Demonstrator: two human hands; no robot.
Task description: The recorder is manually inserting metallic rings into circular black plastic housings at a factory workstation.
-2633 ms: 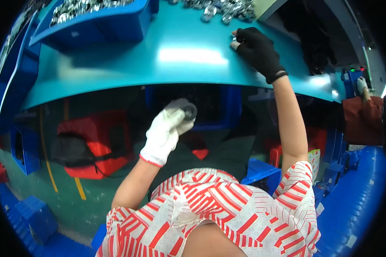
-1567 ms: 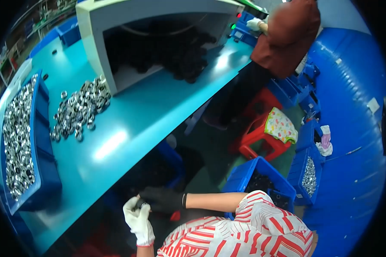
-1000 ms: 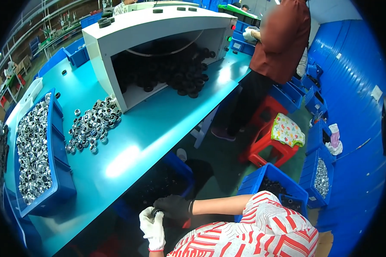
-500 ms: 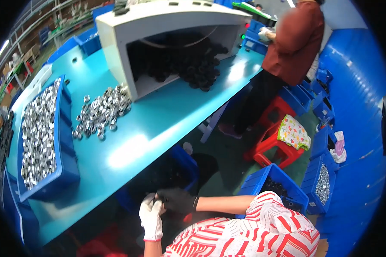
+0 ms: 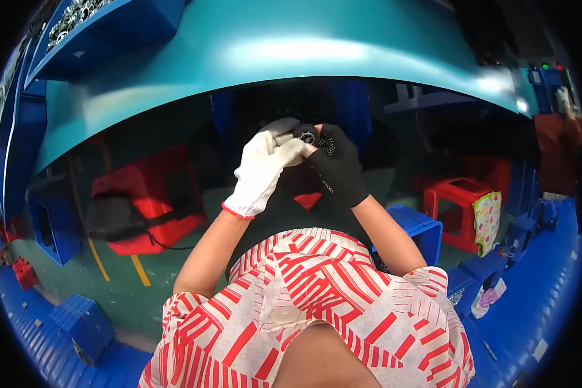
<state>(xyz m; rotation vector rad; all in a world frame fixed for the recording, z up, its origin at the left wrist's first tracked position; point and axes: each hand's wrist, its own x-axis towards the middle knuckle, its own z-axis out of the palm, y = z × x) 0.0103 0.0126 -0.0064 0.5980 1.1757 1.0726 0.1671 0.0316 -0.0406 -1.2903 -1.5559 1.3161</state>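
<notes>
My left hand (image 5: 264,167), in a white knit glove with a red cuff, is closed on the left side of a small black round part (image 5: 307,134). A spoked, metallic-looking middle shows on the part's face. From the other side my right hand (image 5: 340,163), in a black glove with bare fingertips, pinches the same part. Both hands meet over my lap, just below the near edge of the teal table (image 5: 291,45). The white glove hides some of the part's rim.
Metal rings fill a blue bin (image 5: 119,42) on the table's left. Red stools (image 5: 152,200) stand at left, one with a black bag, and at right a red stool (image 5: 449,213) carries a patterned cloth. A blue crate (image 5: 414,226) sits beside my right forearm. A co-worker's sleeve (image 5: 559,152) is far right.
My view has swung down towards my lap, so the hands appear nearer the middle. The white machine housing has mostly left the picture. Both hands are still together, now with the black part visible.
</notes>
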